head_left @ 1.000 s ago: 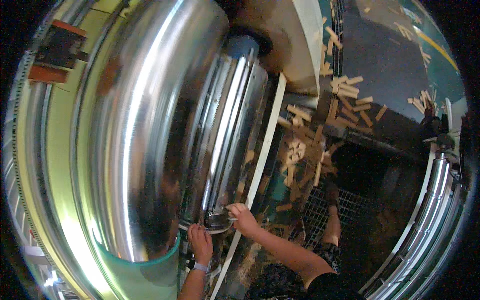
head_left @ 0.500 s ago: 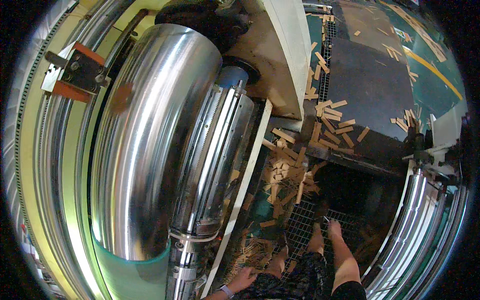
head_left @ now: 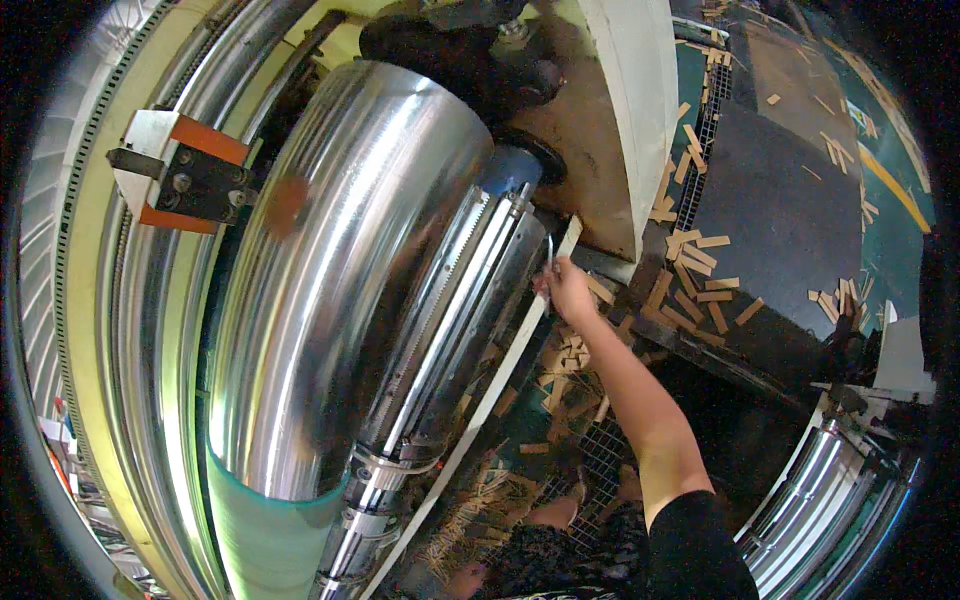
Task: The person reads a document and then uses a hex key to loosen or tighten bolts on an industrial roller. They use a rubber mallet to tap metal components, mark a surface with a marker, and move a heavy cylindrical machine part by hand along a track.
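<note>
My right hand [head_left: 568, 292] reaches out to the far end of a long pale rail [head_left: 505, 365] beside the roller assembly. Its fingers are closed around a thin, bright metal tool [head_left: 549, 250] that points up and away; its exact kind is too small to make out. Left of the rail lies a toothed metal bar assembly [head_left: 440, 315] with a slim shaft. A large polished steel roller [head_left: 340, 270] stands beyond it. At the lower edge, my left hand [head_left: 468, 580] shows dimly near my leg, low by the rail, and its fingers are not distinguishable.
Cardboard strips [head_left: 690, 285] litter the dark platform, and more scraps [head_left: 480, 520] lie along the rail. A floor grate [head_left: 603, 450] is by my legs. An orange-and-black bracket [head_left: 190, 170] sits at left; another metal roller [head_left: 800, 490] is at lower right. A white machine panel [head_left: 640, 120] rises ahead.
My right hand has moved from low by my legs up and left to the rail's far end, carrying the thin metal tool. My left hand has dropped slightly. The view has shifted.
</note>
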`<state>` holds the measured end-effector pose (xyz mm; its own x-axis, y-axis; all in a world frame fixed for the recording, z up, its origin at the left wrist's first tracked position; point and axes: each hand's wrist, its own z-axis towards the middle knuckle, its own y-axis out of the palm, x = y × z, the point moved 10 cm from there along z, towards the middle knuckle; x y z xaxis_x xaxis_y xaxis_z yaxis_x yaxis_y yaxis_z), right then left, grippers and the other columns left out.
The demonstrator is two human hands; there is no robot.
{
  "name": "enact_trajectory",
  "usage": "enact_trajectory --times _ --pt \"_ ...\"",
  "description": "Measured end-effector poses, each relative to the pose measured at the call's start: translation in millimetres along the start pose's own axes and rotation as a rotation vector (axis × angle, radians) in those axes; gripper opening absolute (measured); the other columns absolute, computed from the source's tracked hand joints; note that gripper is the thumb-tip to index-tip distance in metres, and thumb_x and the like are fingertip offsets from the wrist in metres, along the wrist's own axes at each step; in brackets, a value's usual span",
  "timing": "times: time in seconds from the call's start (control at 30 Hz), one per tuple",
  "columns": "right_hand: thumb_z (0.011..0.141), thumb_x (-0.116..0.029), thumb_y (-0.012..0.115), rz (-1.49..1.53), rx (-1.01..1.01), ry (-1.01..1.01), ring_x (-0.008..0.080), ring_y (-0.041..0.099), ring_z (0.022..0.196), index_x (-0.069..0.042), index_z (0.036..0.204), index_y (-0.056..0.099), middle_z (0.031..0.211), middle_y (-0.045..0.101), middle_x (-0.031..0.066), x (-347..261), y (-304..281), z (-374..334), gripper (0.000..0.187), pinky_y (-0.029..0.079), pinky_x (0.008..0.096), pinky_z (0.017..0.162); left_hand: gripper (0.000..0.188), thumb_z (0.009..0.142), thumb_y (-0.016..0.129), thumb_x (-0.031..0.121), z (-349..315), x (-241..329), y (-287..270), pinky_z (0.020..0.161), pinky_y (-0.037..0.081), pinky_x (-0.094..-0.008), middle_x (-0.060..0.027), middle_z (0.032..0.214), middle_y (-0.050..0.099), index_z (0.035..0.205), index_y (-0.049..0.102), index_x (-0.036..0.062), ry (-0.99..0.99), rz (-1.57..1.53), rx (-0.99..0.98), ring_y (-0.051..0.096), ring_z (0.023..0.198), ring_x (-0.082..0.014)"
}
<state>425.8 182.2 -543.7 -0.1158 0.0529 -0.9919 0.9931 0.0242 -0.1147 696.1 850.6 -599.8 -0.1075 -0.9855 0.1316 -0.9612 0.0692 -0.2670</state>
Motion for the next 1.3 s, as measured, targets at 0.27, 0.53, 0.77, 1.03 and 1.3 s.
enact_trajectory --times 0.27,0.53,0.77,1.03,1.3 --pt "0.093 -0.009 0.040 0.601 -0.176 0.199 0.0214 0.063 0.068 -0.002 0.099 0.043 0.079 0.061 0.0106 -48.6 42.8 65.1 0.010 0.051 0.0319 0.058 0.043 0.092 0.046 0.031 21.7 53.3 30.4 0.079 0.044 -0.0370 -0.0114 0.114 0.048 0.125 0.041 0.0041 0.057 -0.011 -0.068 0.049 0.103 -0.0243" --pt "0.092 -0.006 0.040 0.693 -0.185 0.251 0.0256 0.063 0.066 0.000 0.096 0.042 0.076 0.060 0.0147 -34.8 57.0 80.0 0.007 0.053 0.0362 0.059 0.044 0.091 0.047 0.031 40.0 109.7 19.0 0.081 0.043 -0.0382 -0.0121 0.117 0.045 0.126 0.039 0.0044 0.114 -0.007 -0.110 0.046 0.105 -0.0259" --pt "0.094 -0.012 0.038 0.757 -0.219 0.332 0.0259 0.065 0.071 -0.001 0.098 0.040 0.083 0.062 0.0156 -38.9 72.2 75.5 0.012 0.054 0.0353 0.061 0.046 0.091 0.047 0.031 42.9 138.3 10.6 0.083 0.042 -0.0392 -0.0127 0.120 0.043 0.128 0.037 0.0046 0.112 0.037 -0.136 0.044 0.108 -0.0274" --pt "0.094 -0.019 0.042 0.352 0.210 0.031 0.0322 0.062 0.073 -0.002 0.092 0.044 0.083 0.062 0.0141 -35.8 39.9 74.8 0.017 0.049 0.0362 0.064 0.048 0.091 0.048 0.031 50.8 174.3 0.3 0.086 0.040 -0.0404 -0.0134 0.123 0.040 0.130 0.034 0.0049 0.123 0.089 -0.152 0.042 0.110 -0.0291" --pt "0.093 -0.040 0.030 0.052 -0.030 0.140 0.0420 0.055 0.089 -0.003 0.099 0.056 0.098 0.057 0.0255 19.9 -0.3 105.9 0.045 0.043 0.0458 0.075 0.051 0.091 0.048 0.031 66.0 233.1 6.6 0.089 0.038 -0.0416 -0.0141 0.127 0.037 0.131 0.032 0.0052 0.206 0.139 -0.144 0.040 0.113 -0.0307"
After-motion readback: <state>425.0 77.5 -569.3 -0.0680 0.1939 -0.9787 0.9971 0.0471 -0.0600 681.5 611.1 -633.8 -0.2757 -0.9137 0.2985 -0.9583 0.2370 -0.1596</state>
